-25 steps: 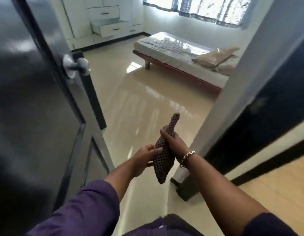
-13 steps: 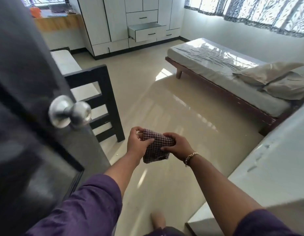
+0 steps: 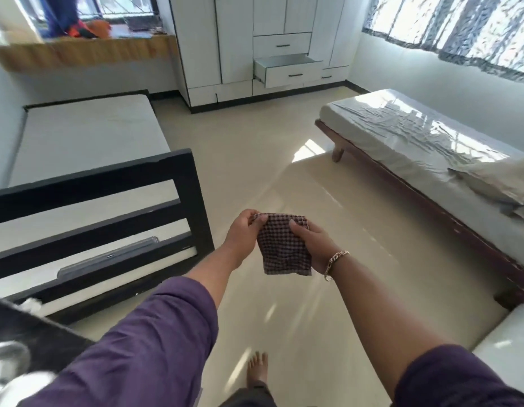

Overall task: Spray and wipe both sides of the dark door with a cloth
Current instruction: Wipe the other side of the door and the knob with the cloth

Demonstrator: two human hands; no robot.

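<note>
At the lower left corner of the frame, the dark door [image 3: 34, 327] and its blurred metal knob [image 3: 8, 359] are showing. At centre, the left hand [image 3: 243, 233] and right hand [image 3: 310, 245] are both pinching the checkered cloth [image 3: 281, 248], holding it spread above the floor [image 3: 284, 177]. Beyond, a dark-framed bed [image 3: 93, 177] is standing at left and a sheeted bed [image 3: 401, 136] at right.

No readable text, labels, brands, numbers or signs (cloth pattern only); none anywhere

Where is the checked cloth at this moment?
In the head view the checked cloth hangs at centre frame, gripped between the left hand and right hand, above the floor between the two beds.
</note>
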